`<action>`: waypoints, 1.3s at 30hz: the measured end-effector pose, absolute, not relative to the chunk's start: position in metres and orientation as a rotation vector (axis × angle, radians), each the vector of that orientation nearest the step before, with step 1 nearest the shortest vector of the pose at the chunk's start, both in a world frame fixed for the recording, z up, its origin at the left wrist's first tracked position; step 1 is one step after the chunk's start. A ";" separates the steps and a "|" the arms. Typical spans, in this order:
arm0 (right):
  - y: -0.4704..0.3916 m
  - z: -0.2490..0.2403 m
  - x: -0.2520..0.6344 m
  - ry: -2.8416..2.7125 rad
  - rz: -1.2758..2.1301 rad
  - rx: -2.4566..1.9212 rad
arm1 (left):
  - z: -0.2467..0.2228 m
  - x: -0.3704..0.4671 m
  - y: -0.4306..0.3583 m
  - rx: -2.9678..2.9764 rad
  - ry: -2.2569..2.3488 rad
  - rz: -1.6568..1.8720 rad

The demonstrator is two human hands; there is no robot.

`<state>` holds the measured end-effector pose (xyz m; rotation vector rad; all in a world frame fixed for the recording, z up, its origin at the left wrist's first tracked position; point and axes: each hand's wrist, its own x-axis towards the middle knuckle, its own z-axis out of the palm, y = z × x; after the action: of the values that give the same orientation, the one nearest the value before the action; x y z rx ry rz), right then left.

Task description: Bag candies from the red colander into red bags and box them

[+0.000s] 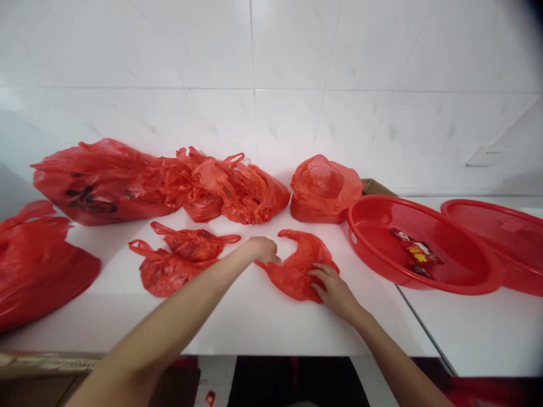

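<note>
In the head view a thin red plastic bag [297, 274] lies on the white table in front of me, its two handles spread to the left. My left hand [263, 250] is closed on the bag's left handle, with the fingers bent down and partly hidden. On the bag's right side rests my right hand [333, 285], its fingers apart on the plastic. Two small filled red bags, one nearer [163, 274] and one farther [193, 244], lie left of it, partly behind my left forearm.
Large red bags [106, 186] line the wall, and another [38, 265] sits at the left edge. An open red bag [324, 189] stands behind. At right, a red basket [382, 254] holds several packets [419, 252] beside a second basket [509, 232].
</note>
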<state>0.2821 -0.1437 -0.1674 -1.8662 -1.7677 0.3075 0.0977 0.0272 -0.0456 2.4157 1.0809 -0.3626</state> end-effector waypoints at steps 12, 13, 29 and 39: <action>-0.163 -0.171 0.304 -1.468 0.146 -1.657 | -0.128 0.100 -0.072 1.858 1.018 0.531; -0.164 -0.164 0.301 -1.411 0.069 -1.663 | -0.132 0.097 -0.079 1.792 1.027 0.560; -0.169 -0.129 0.246 -1.057 0.864 -1.462 | -0.130 0.086 -0.109 1.462 0.984 0.589; -0.168 -0.081 0.281 -0.428 1.076 -0.957 | -0.127 0.044 -0.051 1.828 1.479 0.588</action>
<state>0.2815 -0.1681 -0.0813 -0.9569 -0.4283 1.0762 0.0442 -0.0515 -0.1268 1.8279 1.4790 0.5882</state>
